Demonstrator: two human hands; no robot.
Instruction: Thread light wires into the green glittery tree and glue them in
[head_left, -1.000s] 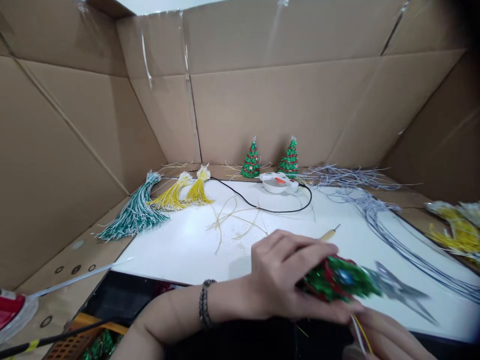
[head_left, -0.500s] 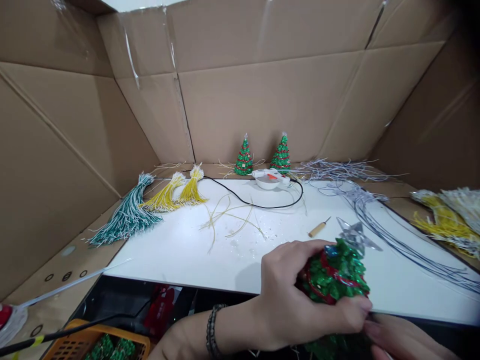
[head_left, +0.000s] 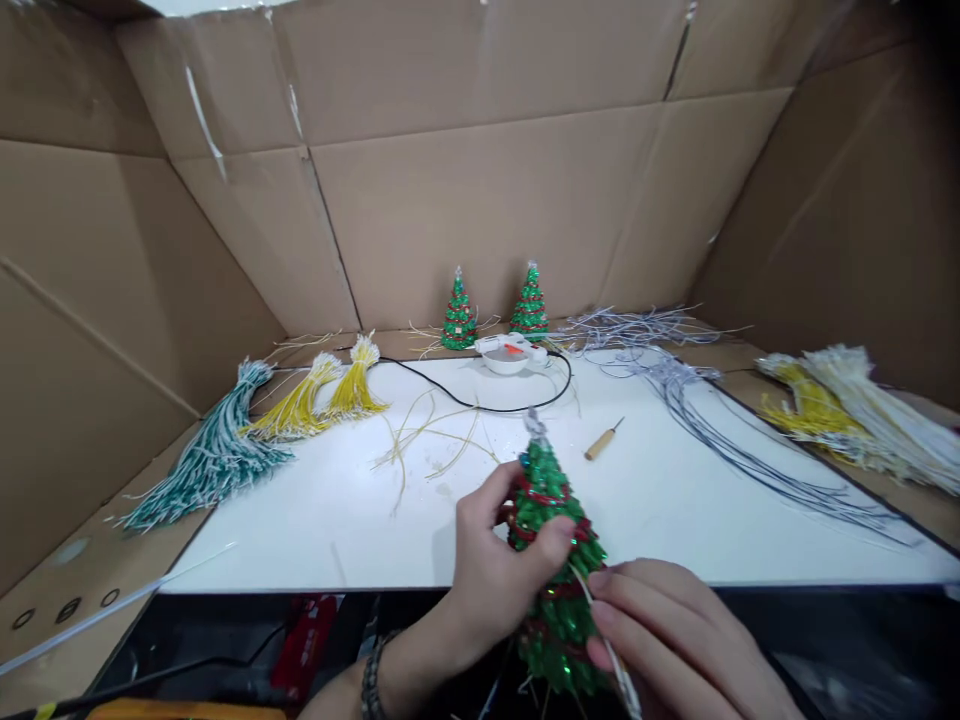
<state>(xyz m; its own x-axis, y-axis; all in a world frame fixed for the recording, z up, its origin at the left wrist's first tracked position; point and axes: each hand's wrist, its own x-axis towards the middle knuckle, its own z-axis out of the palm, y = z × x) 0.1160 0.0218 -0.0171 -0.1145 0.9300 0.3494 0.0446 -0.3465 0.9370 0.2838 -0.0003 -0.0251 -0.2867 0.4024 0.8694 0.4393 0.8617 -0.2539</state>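
A small green Christmas tree (head_left: 541,482) with red garland and a clear star on top stands nearly upright before me, over the table's front edge. My left hand (head_left: 491,560) is closed around its left side, thumb across the front. At the tree's lower right, my right hand (head_left: 667,630) pinches a thin whitish wire (head_left: 613,655), whose upper end meets the branches by my left thumb. Loose wire ends hang under the tree. On the table beyond lies an awl (head_left: 602,440) with a wooden handle.
Two similar trees (head_left: 459,312) stand at the back by a white glue gun (head_left: 511,347) on a small dish. Teal wire bundles (head_left: 217,450) and yellow ones (head_left: 352,385) lie left; grey wires (head_left: 720,430) and more bundles (head_left: 855,410) lie right. Cardboard walls (head_left: 480,220) surround the table.
The tree has moved left and turned more upright, showing its lower tiers. My right hand has come up to its side with the wire now visible. The view has shifted right.
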